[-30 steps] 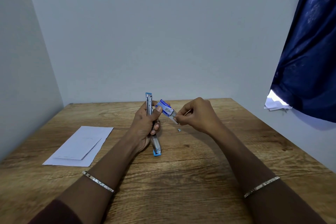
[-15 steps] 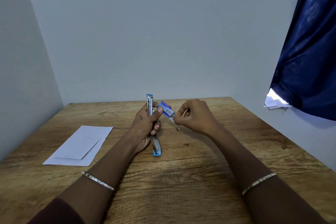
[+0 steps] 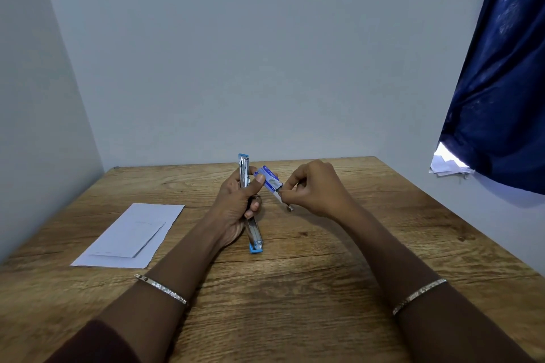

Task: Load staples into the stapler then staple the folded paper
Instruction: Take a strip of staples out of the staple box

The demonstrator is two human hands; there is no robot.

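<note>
My left hand (image 3: 236, 203) grips a blue and silver stapler (image 3: 254, 237) that is swung fully open, one arm pointing up, the other resting on the table. The same hand's thumb pins a small blue staple box (image 3: 269, 180) against its fingers. My right hand (image 3: 317, 190) pinches the white inner tray at the box's lower end. A small metal bit, perhaps staples (image 3: 290, 208), lies on the table just below that hand. The folded white paper (image 3: 129, 234) lies flat on the left.
The wooden table (image 3: 295, 289) stands in a corner of grey walls. A dark blue curtain (image 3: 501, 82) hangs at the right, with white papers (image 3: 448, 163) under its lower edge. Both wrists wear thin bracelets.
The right hand has shifted slightly at the end of the staple box. The stapler and the left hand have barely moved.
</note>
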